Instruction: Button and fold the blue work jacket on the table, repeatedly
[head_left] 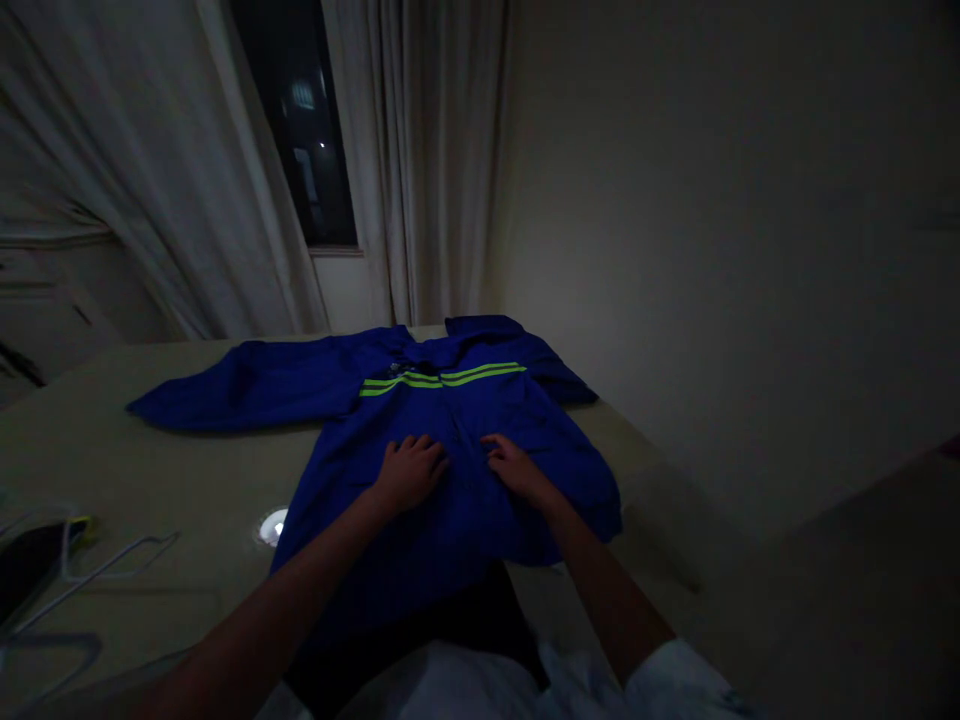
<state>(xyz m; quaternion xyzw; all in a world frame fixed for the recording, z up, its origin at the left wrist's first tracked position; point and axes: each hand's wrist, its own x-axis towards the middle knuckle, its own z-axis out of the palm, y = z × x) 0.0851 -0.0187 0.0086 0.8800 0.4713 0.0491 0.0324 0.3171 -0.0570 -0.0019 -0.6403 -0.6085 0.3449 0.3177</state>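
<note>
A dark blue long-sleeved jacket (442, 520) with bright green stripes across its chest lies front up on a table. One sleeve (255, 385) stretches out to the left; the other side bends back at the far right. My left hand (414, 472) rests on the jacket just left of its front opening, fingers slightly bent and a little apart. Across the opening, my right hand (516, 467) touches the cloth with its index finger reaching out and the others bent. No thing shows in either hand. The room is dim, so fine details are hard to make out.
White wire hangers (97, 575) lie on the pale table (202, 475) at the left, by a dark object with a yellow edge (34, 560). A small shiny round object (273, 527) sits beside the jacket. Curtains (435, 150) and a wall (675, 220) stand behind.
</note>
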